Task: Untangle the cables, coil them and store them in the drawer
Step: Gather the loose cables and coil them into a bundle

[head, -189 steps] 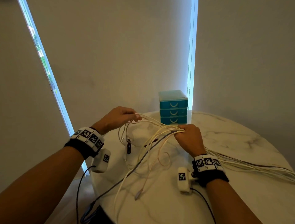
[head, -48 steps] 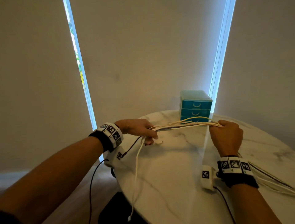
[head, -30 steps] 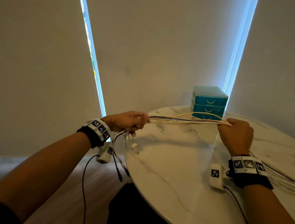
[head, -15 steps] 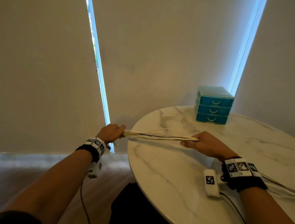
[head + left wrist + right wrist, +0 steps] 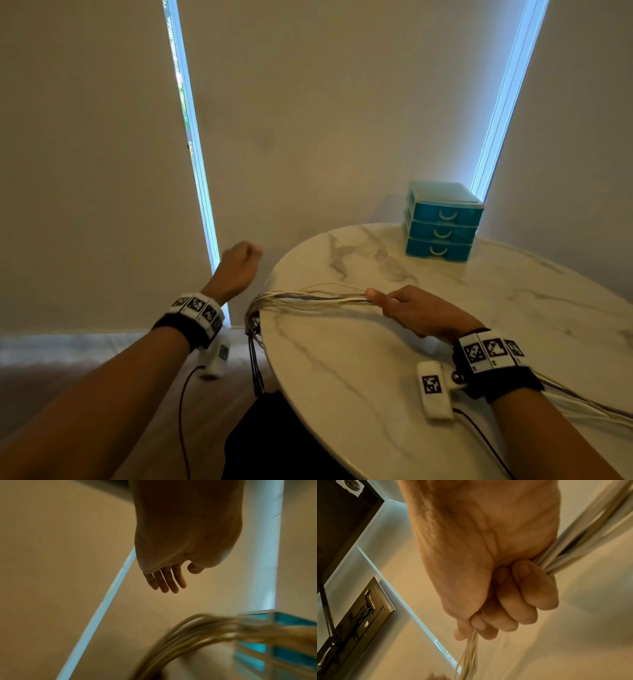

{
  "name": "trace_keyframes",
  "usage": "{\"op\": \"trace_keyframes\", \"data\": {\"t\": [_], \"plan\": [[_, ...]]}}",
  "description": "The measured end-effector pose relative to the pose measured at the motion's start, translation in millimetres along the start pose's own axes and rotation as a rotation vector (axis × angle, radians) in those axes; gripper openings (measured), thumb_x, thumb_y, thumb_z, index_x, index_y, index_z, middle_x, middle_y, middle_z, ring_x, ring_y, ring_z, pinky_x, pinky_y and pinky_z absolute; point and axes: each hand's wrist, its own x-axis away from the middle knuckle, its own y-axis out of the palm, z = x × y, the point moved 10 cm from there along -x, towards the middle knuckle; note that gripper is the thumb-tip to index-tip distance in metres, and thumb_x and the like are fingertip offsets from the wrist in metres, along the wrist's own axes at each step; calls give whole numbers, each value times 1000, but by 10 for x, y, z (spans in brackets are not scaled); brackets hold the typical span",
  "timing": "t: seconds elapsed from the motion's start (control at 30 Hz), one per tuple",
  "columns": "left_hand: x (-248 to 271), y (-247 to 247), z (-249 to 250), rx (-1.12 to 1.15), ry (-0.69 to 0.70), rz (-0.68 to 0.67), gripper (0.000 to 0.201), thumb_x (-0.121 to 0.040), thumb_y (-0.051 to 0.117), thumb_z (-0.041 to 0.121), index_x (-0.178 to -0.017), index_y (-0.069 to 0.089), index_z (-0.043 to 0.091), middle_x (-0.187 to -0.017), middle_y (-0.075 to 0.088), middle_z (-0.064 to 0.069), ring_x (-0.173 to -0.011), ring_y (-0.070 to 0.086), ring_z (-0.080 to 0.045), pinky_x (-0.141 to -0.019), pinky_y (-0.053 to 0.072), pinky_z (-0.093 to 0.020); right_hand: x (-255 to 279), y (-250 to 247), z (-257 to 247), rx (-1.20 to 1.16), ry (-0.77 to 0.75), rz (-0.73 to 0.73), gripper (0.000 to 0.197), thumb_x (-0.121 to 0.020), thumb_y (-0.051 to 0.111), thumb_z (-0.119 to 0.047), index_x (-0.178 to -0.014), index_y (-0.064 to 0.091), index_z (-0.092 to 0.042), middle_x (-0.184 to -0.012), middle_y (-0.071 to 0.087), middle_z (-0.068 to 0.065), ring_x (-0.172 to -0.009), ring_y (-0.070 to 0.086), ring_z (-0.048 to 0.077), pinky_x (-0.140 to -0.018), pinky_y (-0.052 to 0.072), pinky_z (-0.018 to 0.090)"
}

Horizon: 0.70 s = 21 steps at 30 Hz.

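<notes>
Right hand grips the straightened cables, ends draping off the marble surface at 9 o'clock; left hand hangs free, empty. Coiling likely follows, the drawer unit at 1 o'clock waiting closed.

Your counter is a round white marble-look top with grey veining. At its far edge stands a teal drawer unit, three drawers stacked, all closed, each with a pale curved handle. A bundle of cables, mostly cream with some grey and darker strands, runs across the top from the right edge to the left rim, where the ends hang over the side. Whether the middle of the bundle touches the surface cannot be told. A white tagged wrist module sits at or just above the near surface.
</notes>
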Motion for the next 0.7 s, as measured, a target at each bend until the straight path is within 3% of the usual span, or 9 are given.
{"op": "trace_keyframes", "data": {"t": [0.1,0.17,0.23,0.3,0.33,0.4,0.5,0.6,0.7], "plan": [[135,333,1053,93,247,-164,33,-113,45,32,-110,72,14,-113,73,1,-107,64,-14,-90,44,-27,-1,6,-3,33,4,12,67,-98,39,-80,-74,63,-23,-68,59,-2,-62,51,16,-65,45,29],[353,811,1512,135,281,-372,51,-112,34,52,-108,74,20,-107,76,7,-100,67,-10,-104,47,-34,4,25,-5,14,13,14,68,-97,37,-82,-73,62,-23,-67,57,-2,-60,50,16,-62,45,29],[619,1315,1713,160,176,-601,81,-103,15,78,-108,73,22,-102,79,0,-104,71,-17,-112,46,-42,-9,33,10,-32,27,35,72,-97,31,-83,-73,61,-22,-65,57,-3,-56,49,14,-54,42,26],[862,1701,1748,125,55,-830,107,-92,-3,87,-103,76,16,-91,78,-13,-96,74,-29,-99,49,-36,5,-4,30,-105,41,80,83,-99,18,-83,-71,62,-19,-58,57,-4,-51,49,12,-49,41,25],[917,1768,1760,87,21,-876,119,-87,-10,90,-98,78,11,-79,73,-13,-81,71,-31,-83,50,-33,9,-26,49,-151,41,104,87,-99,12,-82,-71,65,-18,-53,55,-5,-47,47,11,-47,40,24],[874,1744,1765,19,-1,-830,124,-82,-17,91,-78,75,8,-59,53,-3,-57,49,-20,-60,40,-30,12,-99,103,-215,47,153,88,-102,11,-78,-74,70,-18,-52,54,-6,-45,46,8,-43,38,20],[717,1610,1878,-39,115,-674,95,-98,-7,78,-57,54,19,-50,49,9,-55,44,-13,-67,38,-32,-20,-150,92,-296,32,188,81,-105,19,-76,-79,70,-17,-57,57,-4,-46,47,9,-43,37,20],[508,1462,1912,-307,311,-514,62,-114,27,49,-65,54,24,-72,67,1,-74,62,-22,-84,47,-37,33,-131,106,-308,49,150,74,-106,21,-74,-76,64,-21,-56,54,-6,-46,44,10,-45,35,22],[138,1006,1688,-456,263,-310,36,-109,44,38,-84,59,16,-91,66,-12,-89,64,-32,-83,52,-40,250,-151,336,-277,164,38,66,-108,26,-69,-80,63,-21,-63,55,-5,-52,44,10,-51,38,23]]}}
